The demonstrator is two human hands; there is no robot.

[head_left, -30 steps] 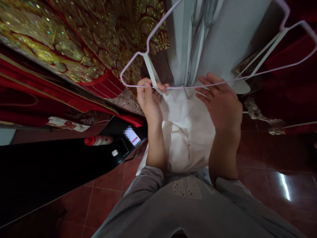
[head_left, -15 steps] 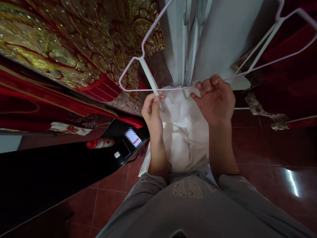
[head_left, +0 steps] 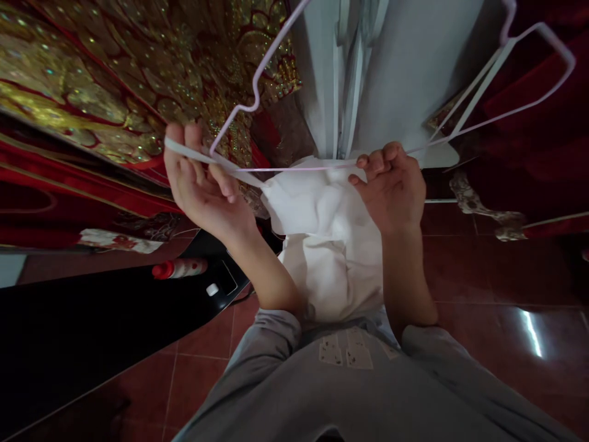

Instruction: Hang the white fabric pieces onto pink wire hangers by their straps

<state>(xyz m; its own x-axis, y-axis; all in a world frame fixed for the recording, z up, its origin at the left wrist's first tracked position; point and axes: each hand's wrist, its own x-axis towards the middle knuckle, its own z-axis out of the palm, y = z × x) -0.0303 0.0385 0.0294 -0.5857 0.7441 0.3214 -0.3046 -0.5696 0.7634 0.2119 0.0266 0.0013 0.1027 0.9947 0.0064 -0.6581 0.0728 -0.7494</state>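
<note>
A pale pink clothes hanger [head_left: 256, 92] spans the view in front of me, its top beyond the upper edge. My left hand [head_left: 207, 178] has a white strap [head_left: 191, 152] looped over its fingers, stretched past the hanger's left end. The strap leads down to a white garment [head_left: 322, 209] hanging below the bar. Palm towards me, my right hand [head_left: 393, 184] curls its fingers at the hanger's lower bar, thumb apart; part of the bar is hidden there. Another white strap [head_left: 483, 83] hangs from the hanger's right notch.
Gold-sequinned red costumes [head_left: 138, 73] hang at the left, dark red clothes [head_left: 529, 166] at the right. A black table [head_left: 115, 313] at lower left bears a red-capped bottle [head_left: 179, 269], a phone [head_left: 227, 277] and a small white case [head_left: 212, 290]. Pale panels [head_left: 414, 73] stand ahead.
My left hand has moved left and spread its fingers, drawing the strap off the hanger's left notch and out sideways. My right hand stays at the bar.
</note>
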